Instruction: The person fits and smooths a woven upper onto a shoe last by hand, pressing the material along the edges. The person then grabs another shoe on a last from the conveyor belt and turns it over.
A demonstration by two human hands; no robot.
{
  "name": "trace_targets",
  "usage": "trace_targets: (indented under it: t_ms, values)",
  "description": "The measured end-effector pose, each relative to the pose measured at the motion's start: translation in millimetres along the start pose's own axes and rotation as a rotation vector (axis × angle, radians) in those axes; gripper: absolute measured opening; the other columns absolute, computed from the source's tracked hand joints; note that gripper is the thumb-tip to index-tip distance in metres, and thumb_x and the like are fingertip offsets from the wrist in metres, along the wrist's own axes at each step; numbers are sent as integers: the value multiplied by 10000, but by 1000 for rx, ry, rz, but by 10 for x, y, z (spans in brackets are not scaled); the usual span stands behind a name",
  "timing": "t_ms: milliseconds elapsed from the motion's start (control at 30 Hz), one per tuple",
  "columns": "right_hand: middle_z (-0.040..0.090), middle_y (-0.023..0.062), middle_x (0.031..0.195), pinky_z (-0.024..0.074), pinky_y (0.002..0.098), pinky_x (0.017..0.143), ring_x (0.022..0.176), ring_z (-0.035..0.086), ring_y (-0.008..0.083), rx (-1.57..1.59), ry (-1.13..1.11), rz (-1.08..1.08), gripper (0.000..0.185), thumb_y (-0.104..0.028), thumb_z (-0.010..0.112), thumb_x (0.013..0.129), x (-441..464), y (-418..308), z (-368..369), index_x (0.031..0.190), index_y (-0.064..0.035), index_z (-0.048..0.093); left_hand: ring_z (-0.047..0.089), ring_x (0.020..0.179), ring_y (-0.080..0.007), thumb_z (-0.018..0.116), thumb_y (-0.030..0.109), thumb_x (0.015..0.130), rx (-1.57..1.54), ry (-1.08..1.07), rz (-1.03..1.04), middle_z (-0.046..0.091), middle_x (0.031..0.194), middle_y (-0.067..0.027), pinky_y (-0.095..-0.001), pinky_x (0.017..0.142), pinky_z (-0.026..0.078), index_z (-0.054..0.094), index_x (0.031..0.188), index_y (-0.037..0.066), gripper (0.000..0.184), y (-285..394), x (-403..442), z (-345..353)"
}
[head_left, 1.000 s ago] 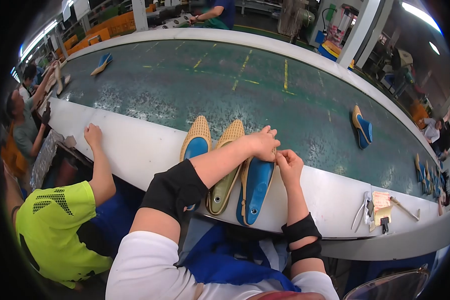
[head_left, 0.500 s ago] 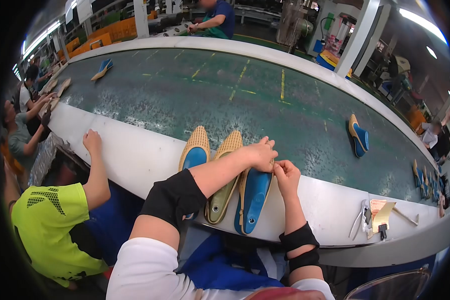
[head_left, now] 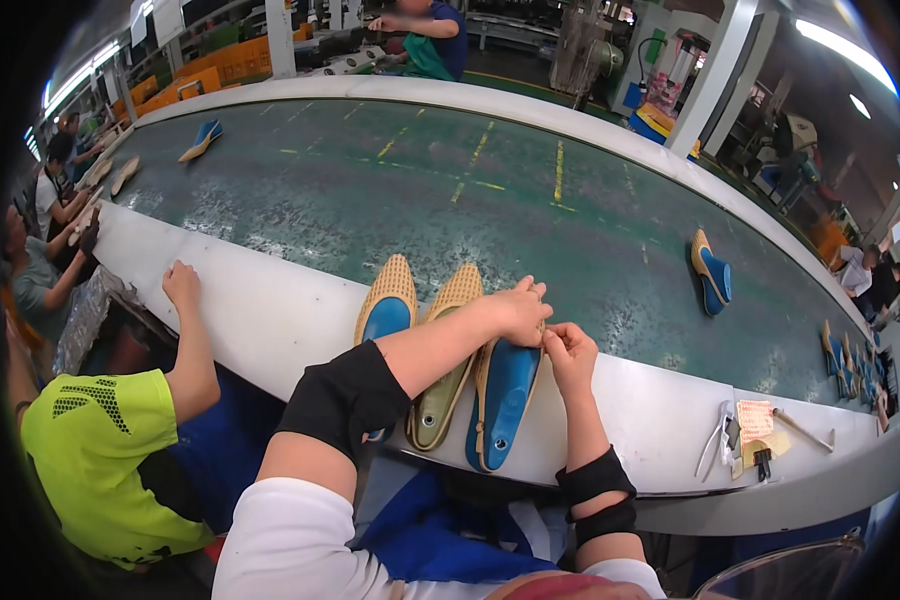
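Three woven tan shoes on lasts lie side by side on the white ledge, toes pointing at the belt. The right one has a blue last; my left hand lies over its toe with fingers closed round it. Against that shoe's right side, my right hand pinches something too small to make out. My left forearm crosses over the middle shoe, whose last is green, and partly hides the left shoe, which has a blue last.
A green belt carries a single blue-lasted shoe at right and more at both ends. Pincers, a paper card and a hammer lie on the right ledge. A co-worker in a yellow-green shirt sits at left.
The view has shifted slightly. Both my hands keep their hold at the right shoe's toe. The lone shoe on the belt sits a little further left in view.
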State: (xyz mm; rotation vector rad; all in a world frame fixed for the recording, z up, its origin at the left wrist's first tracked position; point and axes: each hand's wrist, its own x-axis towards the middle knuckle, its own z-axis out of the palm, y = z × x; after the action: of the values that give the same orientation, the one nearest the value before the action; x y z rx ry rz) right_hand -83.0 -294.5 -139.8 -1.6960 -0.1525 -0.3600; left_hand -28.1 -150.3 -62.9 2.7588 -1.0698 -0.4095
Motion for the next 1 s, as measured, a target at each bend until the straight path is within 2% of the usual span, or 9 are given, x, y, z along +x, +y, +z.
trace_targets:
  t_ms: [200,500,600,667,733,1000]
  values:
    - [604,32,683,422,196,569,605,536,70,-41,-20,3,122,-63,567,784,0,-6,-25,817,46,609,189,1299,-427,541,358,766,10,-3,25,262,1383,-248,-441,1055,240,475,1234,76,551,5,13,43]
    - [603,30,670,426,196,563,606,543,64,-41,-9,-4,110,-64,568,787,2,-7,-56,792,39,606,200,1292,-430,542,338,757,-8,41,16,270,1374,-242,-449,1035,278,496,1214,65,533,6,62,54]
    - [597,23,656,408,195,540,586,517,54,-58,-13,-6,123,-84,582,783,16,5,-69,789,36,608,227,1272,-439,553,334,741,27,85,88,321,1341,-254,-452,1034,273,514,1184,56,525,-53,131,124]
    - [593,16,631,396,193,523,569,496,42,34,3,15,131,-98,589,781,-6,-40,-38,767,30,612,238,1266,-434,556,335,740,-23,80,60,316,1343,-255,-449,1031,280,517,1181,55,523,15,37,110]
    - [595,20,635,397,193,525,568,496,43,-14,-6,-6,136,-101,590,780,11,6,-62,768,33,612,225,1276,-429,556,333,747,20,71,57,306,1352,-246,-450,1020,303,504,1202,61,533,-16,104,90]
    - [607,29,644,411,200,530,572,514,49,-42,12,-4,142,-108,607,773,9,-22,-72,795,32,620,186,1296,-433,544,353,762,5,28,20,272,1376,-242,-445,1039,273,487,1220,69,541,38,60,20]
